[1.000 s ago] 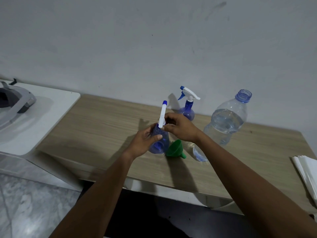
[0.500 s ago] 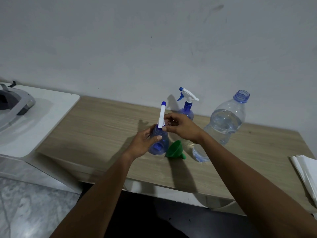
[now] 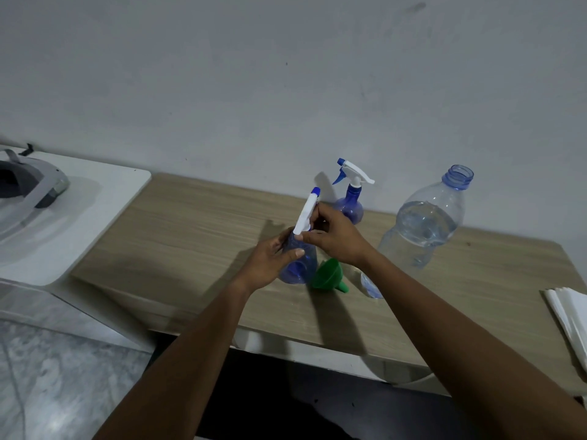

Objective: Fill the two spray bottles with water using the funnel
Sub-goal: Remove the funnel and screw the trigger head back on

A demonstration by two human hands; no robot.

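Note:
A small blue spray bottle (image 3: 300,268) stands on the wooden table (image 3: 190,249). My left hand (image 3: 273,258) wraps its body. My right hand (image 3: 336,239) pinches the base of its white spray head (image 3: 305,211), which tilts slightly left. A second blue spray bottle (image 3: 351,198) with its head on stands behind, near the wall. A green funnel (image 3: 328,274) lies on its side just right of the held bottle. A large clear water bottle (image 3: 422,227), uncapped and partly filled, stands to the right.
A white counter (image 3: 79,217) with a grey headset-like device (image 3: 28,185) adjoins the table on the left. A stack of white paper napkins (image 3: 568,315) lies at the table's right edge. A grey wall rises behind; marble floor shows at lower left.
The spray head has tilted a little to the left under my right hand's fingers. Both hands stay on the same bottle; the other objects have not moved.

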